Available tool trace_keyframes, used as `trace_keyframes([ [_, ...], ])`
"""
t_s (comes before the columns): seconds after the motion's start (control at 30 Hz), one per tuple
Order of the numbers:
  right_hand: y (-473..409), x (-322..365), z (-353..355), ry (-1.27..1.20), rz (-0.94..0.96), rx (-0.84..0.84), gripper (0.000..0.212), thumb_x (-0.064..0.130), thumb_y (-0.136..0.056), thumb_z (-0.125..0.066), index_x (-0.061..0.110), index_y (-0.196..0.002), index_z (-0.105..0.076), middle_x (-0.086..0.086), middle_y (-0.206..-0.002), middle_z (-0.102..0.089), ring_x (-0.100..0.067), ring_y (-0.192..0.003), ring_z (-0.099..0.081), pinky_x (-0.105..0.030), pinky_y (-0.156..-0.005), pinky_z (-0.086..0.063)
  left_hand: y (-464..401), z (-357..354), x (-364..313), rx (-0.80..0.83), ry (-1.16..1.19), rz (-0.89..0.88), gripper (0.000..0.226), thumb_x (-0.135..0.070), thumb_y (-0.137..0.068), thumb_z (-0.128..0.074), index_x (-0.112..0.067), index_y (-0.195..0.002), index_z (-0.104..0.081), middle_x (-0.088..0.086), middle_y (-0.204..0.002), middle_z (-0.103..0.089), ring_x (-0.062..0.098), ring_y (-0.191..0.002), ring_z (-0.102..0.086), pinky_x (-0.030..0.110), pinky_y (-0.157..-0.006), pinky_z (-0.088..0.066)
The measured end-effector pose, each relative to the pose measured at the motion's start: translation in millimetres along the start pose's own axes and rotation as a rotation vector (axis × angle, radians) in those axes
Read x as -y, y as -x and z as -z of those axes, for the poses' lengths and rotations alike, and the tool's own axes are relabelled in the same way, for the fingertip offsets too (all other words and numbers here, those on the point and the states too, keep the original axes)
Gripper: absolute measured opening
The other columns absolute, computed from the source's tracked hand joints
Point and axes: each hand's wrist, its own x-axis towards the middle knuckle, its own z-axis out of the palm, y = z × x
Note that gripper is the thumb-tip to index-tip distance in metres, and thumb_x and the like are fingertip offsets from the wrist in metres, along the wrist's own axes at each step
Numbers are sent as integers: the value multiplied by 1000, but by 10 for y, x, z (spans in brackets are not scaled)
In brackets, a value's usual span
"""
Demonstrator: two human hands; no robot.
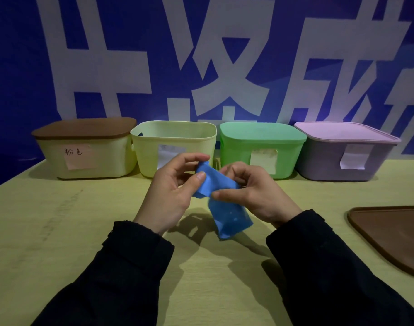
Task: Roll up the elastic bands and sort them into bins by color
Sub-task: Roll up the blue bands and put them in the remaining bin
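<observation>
A flat blue elastic band (pixel 227 212) is held above the middle of the table, its lower end hanging loose toward me. My left hand (pixel 170 194) pinches its upper left part between thumb and fingers. My right hand (pixel 253 194) pinches the band from the right, thumb on top. Behind the hands stands an open pale yellow bin (pixel 175 137) with no lid and a white label. Left of it is a cream bin with a brown lid (pixel 83 130) and a pink handwritten label.
A green lidded bin (pixel 260 137) and a lilac lidded bin (pixel 344 142) stand at the back right, each with a paper label. A loose brown lid (pixel 392 234) lies on the table at the right edge. A blue banner wall rises behind the bins.
</observation>
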Motion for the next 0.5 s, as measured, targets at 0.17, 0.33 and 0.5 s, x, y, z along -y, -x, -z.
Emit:
trace_keyframes([
  [0.17, 3, 1, 25, -12, -84, 19, 39, 4, -75, -86, 17, -69, -49, -5, -68, -58, -20, -65, -56, -29, -57, -45, -13, 32, -34, 4, -47, -60, 37, -5, -94, -69, -37, -113, -70, -17, -110, -71, 6, -96, -64, 24, -86, -51],
  [0.33, 41, 17, 52, -220, -207, 188, 34, 3, -75, -82, -2, -105, -66, -10, -90, -71, -20, -76, -65, -27, -70, -54, -1, -23, -61, 3, 79, -50, 42, 0, -93, -66, -31, -122, -67, -8, -103, -69, 8, -92, -67, 21, -84, -53],
  [0.5, 52, -28, 68, -114, -278, 178, 23, 21, -71, -83, 5, -87, -79, -10, -81, -74, -20, -71, -66, -29, -70, -51, -11, 5, -75, 5, 109, -51, 32, 1, -95, -62, -22, -117, -68, -1, -108, -76, 11, -103, -69, 22, -89, -52],
])
